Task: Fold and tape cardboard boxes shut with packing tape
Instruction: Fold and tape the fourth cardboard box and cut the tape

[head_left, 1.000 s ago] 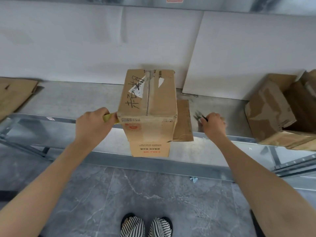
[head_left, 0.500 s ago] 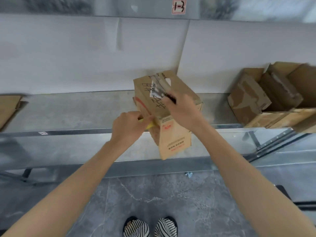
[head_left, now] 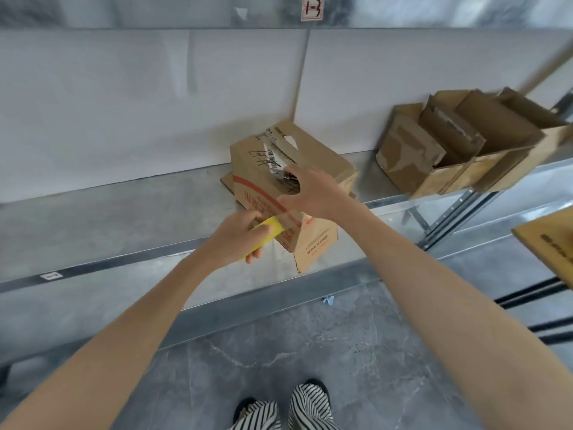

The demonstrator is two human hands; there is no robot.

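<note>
A brown cardboard box point(head_left: 322, 162) with black handwriting and red print sits turned at an angle on the metal shelf point(head_left: 124, 212), one corner hanging over the front edge. My left hand point(head_left: 235, 240) grips a yellow tape roll point(head_left: 269, 232) against the box's near left side. My right hand point(head_left: 313, 190) rests on the box top, thumb spread, fingers curled over a small dark tool point(head_left: 286, 178). The box's top flaps are shut along a taped seam.
Several open, worn cardboard boxes point(head_left: 465, 150) stand on the shelf to the right. A flat cardboard sheet point(head_left: 228, 181) lies under the box. Another cardboard piece point(head_left: 548, 243) juts in at the right edge. White wall panels back the shelf. My striped slippers point(head_left: 285, 408) stand on grey floor.
My right hand picked up the dark tool from the shelf and came onto the box top. The box has been swung round to an angle. My left hand followed with the yellow roll.
</note>
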